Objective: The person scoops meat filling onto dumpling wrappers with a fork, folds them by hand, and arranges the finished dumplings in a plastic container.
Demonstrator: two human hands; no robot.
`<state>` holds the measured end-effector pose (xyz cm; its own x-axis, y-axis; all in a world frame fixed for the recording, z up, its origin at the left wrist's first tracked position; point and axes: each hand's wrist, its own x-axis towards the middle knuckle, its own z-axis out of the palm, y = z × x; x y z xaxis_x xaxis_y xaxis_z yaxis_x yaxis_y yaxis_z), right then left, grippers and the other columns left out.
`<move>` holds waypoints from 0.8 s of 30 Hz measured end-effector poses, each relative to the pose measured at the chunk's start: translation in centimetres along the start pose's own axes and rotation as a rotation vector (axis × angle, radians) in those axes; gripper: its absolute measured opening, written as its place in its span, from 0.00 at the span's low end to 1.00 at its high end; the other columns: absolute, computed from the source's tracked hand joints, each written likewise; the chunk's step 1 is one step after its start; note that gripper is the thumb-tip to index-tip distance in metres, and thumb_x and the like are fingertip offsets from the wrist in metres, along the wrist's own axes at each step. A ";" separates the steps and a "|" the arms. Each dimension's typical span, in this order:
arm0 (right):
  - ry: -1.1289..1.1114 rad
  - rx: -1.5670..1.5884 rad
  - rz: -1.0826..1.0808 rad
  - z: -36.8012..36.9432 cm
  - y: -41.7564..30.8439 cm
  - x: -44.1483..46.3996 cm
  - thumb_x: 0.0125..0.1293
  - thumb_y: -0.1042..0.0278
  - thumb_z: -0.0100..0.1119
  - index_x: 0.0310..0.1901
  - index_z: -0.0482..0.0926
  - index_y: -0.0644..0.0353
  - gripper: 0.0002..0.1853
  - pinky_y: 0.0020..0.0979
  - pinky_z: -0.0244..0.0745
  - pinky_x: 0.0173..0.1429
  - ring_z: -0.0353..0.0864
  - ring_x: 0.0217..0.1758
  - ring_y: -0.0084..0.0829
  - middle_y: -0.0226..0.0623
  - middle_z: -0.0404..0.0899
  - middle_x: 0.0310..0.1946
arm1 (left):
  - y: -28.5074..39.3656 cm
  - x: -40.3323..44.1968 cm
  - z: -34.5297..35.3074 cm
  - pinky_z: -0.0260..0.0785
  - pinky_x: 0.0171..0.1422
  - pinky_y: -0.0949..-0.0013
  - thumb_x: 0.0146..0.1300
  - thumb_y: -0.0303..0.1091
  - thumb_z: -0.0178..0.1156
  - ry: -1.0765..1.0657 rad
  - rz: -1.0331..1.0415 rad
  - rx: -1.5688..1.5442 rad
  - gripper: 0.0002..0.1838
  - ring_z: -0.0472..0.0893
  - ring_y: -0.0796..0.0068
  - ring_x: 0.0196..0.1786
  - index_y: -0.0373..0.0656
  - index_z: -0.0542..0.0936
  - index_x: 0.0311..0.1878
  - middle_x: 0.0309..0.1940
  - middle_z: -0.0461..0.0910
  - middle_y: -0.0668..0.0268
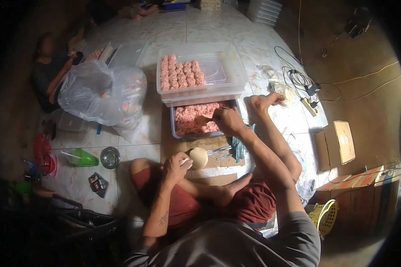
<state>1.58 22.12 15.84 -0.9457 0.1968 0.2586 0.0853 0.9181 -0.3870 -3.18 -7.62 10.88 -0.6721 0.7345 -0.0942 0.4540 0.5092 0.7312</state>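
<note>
My right hand [229, 121] is closed around a small dark utensil [206, 119], perhaps a spoon or spreader, over pink minced meat [189, 116] in a dark-rimmed tub [178, 136]. Its tip is at the meat; the exact kind is unclear. Lower down, my left hand [177, 167] pinches a small pale piece [188, 163] that looks like a dumpling wrapper. Right beside it lies a stack of round pale wrappers [198, 157] on cardboard [200, 143]. Behind the tub, a clear plastic container [227, 66] holds rows of pink meat-filled dumplings [182, 73].
At left stand a big clear plastic bag [98, 98], a green cup [85, 157] and a glass ashtray [110, 157]. Another person [49, 71] sits beyond. Cables [294, 73], a power strip [308, 107] and cardboard boxes [356, 191] are at right, above a yellow basket [324, 217].
</note>
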 end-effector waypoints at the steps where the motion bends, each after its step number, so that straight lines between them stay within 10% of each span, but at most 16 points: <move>1: -0.030 -0.093 -0.054 0.8 -1.0 1.0 0.65 0.64 0.57 0.32 0.80 0.54 0.06 0.54 0.66 0.58 0.86 0.40 0.48 0.43 0.86 0.33 | -1.0 0.1 1.0 0.77 0.45 0.61 0.62 0.35 0.71 0.064 0.016 -0.202 0.13 0.86 0.64 0.40 0.39 0.83 0.45 0.37 0.87 0.56; 10: -0.267 -0.106 -0.186 7.1 -3.7 5.2 0.67 0.64 0.55 0.34 0.83 0.56 0.09 0.64 0.67 0.54 0.85 0.46 0.50 0.46 0.84 0.34 | -2.7 -1.7 2.7 0.76 0.44 0.71 0.69 0.27 0.65 -0.180 -0.112 -0.728 0.09 0.83 0.81 0.42 0.37 0.83 0.50 0.40 0.88 0.66; 15: -0.074 0.398 0.030 2.9 -3.1 1.8 0.69 0.69 0.58 0.37 0.86 0.62 0.08 0.42 0.76 0.48 0.85 0.43 0.44 0.47 0.84 0.36 | -1.1 -1.6 0.8 0.80 0.61 0.59 0.74 0.39 0.61 -0.337 -0.255 -1.844 0.16 0.87 0.66 0.52 0.42 0.81 0.60 0.55 0.86 0.60; 24: 0.400 0.222 0.080 -0.3 -7.5 -5.7 0.67 0.79 0.58 0.48 0.78 0.60 0.09 0.47 0.75 0.41 0.79 0.39 0.56 0.48 0.77 0.41 | 1.7 5.2 0.2 0.57 0.82 0.47 0.78 0.58 0.47 -0.307 -0.060 -2.141 0.37 0.70 0.51 0.75 0.29 0.67 0.71 0.70 0.73 0.47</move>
<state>6.42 14.22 17.57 -0.7400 0.4213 0.5243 0.0424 0.8072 -0.5888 -5.77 -2.86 11.52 -0.4672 0.8824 -0.0562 -0.8785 -0.4562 0.1417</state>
